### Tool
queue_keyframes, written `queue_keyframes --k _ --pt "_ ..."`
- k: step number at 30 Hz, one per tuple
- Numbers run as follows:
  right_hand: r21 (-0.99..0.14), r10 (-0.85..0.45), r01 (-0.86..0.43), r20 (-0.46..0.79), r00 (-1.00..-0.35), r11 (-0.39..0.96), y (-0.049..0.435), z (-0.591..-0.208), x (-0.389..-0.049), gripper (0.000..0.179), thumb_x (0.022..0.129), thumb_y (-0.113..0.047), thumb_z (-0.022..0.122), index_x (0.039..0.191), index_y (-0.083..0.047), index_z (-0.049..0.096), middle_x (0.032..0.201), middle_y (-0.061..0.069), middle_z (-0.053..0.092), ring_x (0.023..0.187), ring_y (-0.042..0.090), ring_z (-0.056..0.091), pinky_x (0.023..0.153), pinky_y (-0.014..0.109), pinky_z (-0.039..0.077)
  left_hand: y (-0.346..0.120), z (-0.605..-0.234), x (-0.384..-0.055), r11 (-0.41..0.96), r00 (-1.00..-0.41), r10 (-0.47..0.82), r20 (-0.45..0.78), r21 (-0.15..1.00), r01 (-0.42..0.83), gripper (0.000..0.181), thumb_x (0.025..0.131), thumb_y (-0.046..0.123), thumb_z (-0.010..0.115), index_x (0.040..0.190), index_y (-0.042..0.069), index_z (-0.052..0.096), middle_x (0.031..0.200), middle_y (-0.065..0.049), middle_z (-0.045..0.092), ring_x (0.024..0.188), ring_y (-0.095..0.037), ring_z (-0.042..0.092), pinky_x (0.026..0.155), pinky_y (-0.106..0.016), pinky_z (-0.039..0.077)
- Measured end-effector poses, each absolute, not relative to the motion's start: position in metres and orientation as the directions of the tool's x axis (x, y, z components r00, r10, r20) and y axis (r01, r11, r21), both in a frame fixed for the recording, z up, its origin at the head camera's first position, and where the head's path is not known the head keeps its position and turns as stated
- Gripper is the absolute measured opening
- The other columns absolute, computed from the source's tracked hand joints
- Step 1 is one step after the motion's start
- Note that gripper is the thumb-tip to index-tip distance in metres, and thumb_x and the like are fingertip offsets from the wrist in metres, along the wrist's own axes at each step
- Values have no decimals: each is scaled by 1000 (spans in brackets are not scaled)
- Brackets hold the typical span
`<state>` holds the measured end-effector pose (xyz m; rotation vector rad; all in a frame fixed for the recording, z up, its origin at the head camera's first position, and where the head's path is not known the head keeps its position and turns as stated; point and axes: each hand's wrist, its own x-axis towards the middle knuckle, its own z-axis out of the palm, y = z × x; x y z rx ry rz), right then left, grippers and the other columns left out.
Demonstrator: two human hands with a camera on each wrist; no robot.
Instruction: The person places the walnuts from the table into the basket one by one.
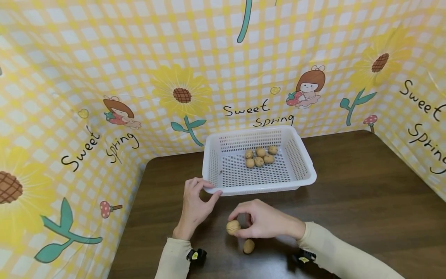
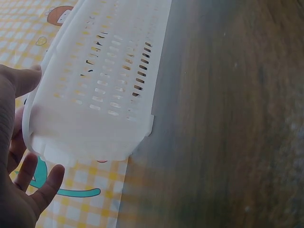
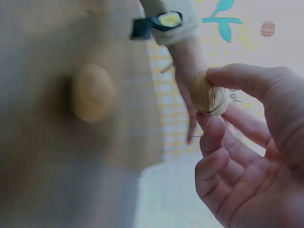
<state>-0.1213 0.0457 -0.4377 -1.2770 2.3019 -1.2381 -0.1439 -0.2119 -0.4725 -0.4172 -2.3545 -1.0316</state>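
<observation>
A white slotted basket [image 1: 304, 166] stands on the dark wooden table [image 1: 366, 201] and holds several walnuts [image 1: 259, 156]. My left hand [image 1: 196, 201] touches the basket's near left corner [image 2: 90, 104] with relaxed, spread fingers. My right hand [image 1: 259, 221] pinches one walnut [image 1: 233, 227] between thumb and fingertips just above the table, in front of the basket. The right wrist view shows that walnut [image 3: 209, 94] held at the fingertips. Another walnut [image 1: 249, 246] lies on the table just below the right hand, and appears blurred as a walnut [image 3: 92, 93] in the right wrist view.
A yellow checked backdrop [image 1: 104, 77] printed with sunflowers and "Sweet Spring" walls in the table at the back and both sides. Bare table stretches to the right of the basket.
</observation>
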Motion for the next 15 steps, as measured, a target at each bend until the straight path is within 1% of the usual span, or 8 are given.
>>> queue_keyframes --k 4,9,11,15 --pt "-740 -796 -619 196 -573 263 48 -414 -130 28 91 -24 84 118 -19 78 89 -6 70 55 -8 50 53 16 47 -212 -473 -144 656 -809 67 584 585 476 25 81 22 93 94 16 73 100 -2 67 107 -27 51 92 -41 41" --pt "-733 -783 -617 193 -592 286 53 -388 -143 31 91 -26 83 120 -19 77 78 -5 65 60 -3 51 56 19 45 -212 -473 -144 654 -805 70 590 582 483 26 81 22 93 94 15 72 99 -2 67 108 -27 51 93 -41 41" --pt "-735 -779 -613 193 -597 289 56 -380 -150 31 91 -28 83 120 -20 78 79 -9 65 61 -1 53 56 20 45 -212 -473 -145 657 -805 73 589 579 483 26 81 22 93 94 15 72 99 -2 67 108 -27 52 94 -41 41" --pt "-747 -766 -594 184 -616 299 60 -364 -163 32 91 -31 83 121 -20 78 83 -10 68 63 4 55 55 22 42 -213 -474 -145 659 -802 76 593 574 487 26 81 23 93 93 15 72 99 -2 67 108 -28 52 94 -41 41"
